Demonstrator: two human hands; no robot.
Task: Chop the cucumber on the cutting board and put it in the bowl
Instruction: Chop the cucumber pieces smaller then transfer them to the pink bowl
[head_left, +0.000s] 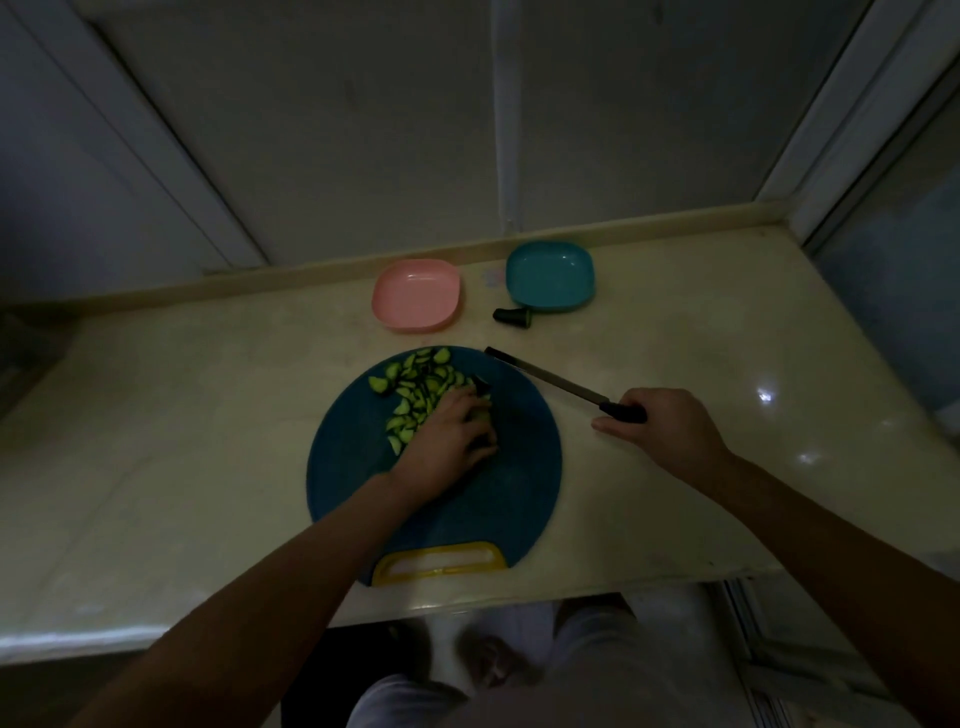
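A left hand (447, 441) is clutching the cucumber stub (483, 388) on the cutting board (519, 493) as the right hand (662, 431), just to its right, is gripping the knife (550, 382), blade pointing away and leftward.

One view, worn on the head, sits high over the pale surface (182, 415) and tips forward and down. The round blue cutting board (519, 493) lands just below centre, close to the lens, with both forearms reaching in from the bottom corners to the left hand (447, 441) and right hand (660, 431). The wide angle splays the surface's edges and the wall panels (337, 130) filling the upper half. Straight down, at the bottom edge, the person's legs (597, 654) show.
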